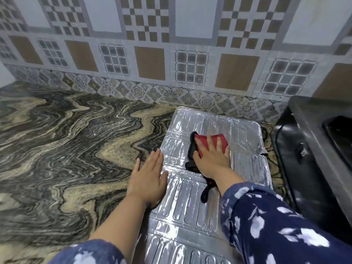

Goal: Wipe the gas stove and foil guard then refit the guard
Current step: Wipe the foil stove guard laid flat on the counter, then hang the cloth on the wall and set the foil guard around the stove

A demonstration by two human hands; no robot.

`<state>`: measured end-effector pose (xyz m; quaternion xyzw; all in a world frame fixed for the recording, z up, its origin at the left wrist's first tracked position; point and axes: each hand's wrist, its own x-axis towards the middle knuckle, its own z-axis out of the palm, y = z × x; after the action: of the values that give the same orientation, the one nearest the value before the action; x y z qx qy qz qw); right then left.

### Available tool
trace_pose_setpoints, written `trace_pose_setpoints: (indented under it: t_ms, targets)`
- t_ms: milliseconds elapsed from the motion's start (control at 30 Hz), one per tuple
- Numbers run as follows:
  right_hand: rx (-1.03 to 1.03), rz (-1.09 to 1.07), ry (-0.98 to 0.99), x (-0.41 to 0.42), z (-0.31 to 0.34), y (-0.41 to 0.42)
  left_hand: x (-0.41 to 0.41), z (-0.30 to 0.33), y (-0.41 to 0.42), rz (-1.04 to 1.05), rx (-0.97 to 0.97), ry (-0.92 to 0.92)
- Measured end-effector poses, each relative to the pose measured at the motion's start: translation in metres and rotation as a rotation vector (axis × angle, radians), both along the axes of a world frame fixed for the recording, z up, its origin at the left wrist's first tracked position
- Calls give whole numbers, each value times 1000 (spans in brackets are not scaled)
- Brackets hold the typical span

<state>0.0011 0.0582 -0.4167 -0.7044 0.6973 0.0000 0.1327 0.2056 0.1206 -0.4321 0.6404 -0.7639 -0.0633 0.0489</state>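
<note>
The foil guard lies flat on the marbled stone countertop, unfolded in ribbed panels, its far end near the patterned tile wall. The right hand presses palm-down, fingers spread, on a red and black cloth resting on the foil; it grips nothing. The left hand lies open and flat on the guard's left edge, partly on the counter. The black gas stove stands just beside the guard's right edge.

gas stove cropped right (foil guard below)
</note>
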Motion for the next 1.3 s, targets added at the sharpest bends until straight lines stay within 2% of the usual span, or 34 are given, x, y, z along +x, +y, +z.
trace_pose_setpoints:
  t_ms: [167,233,300,333,367,467,567,600,700,833,967,1100,1300]
  targets:
    - [84,135,-123,-5,15,61,-2,13,-4,16,135,40]
    - [70,88,-356,-14,28,76,-6,25,-8,52,148,39]
    - [-86,-96,-614,-21,38,82,-18,34,-10,75,30,26]
    - [-192,-188,-628,-24,38,81,-28,37,-11,77,-19,53]
    - [-254,-252,-562,-26,38,80,-40,38,-10,67,-36,103]
    - [-216,-338,-342,-28,26,75,-78,34,-5,17,11,220]
    - [-293,-396,-333,-25,14,75,-95,28,0,28,-41,222]
    - [-329,-403,-337,-24,13,77,-97,27,1,34,-77,273]
    - [-383,-369,-429,-23,17,80,-98,36,7,14,-98,584]
    - [-374,-300,-810,-29,46,83,-96,70,16,-24,-117,912]
    - [-230,-343,-1158,-32,99,89,-95,120,24,-51,-128,1063]
    - [-360,-278,-1164,-38,172,94,-92,183,27,-88,-213,1091]
    - [-624,-157,-949,-62,276,87,-110,278,17,-197,-347,1102]
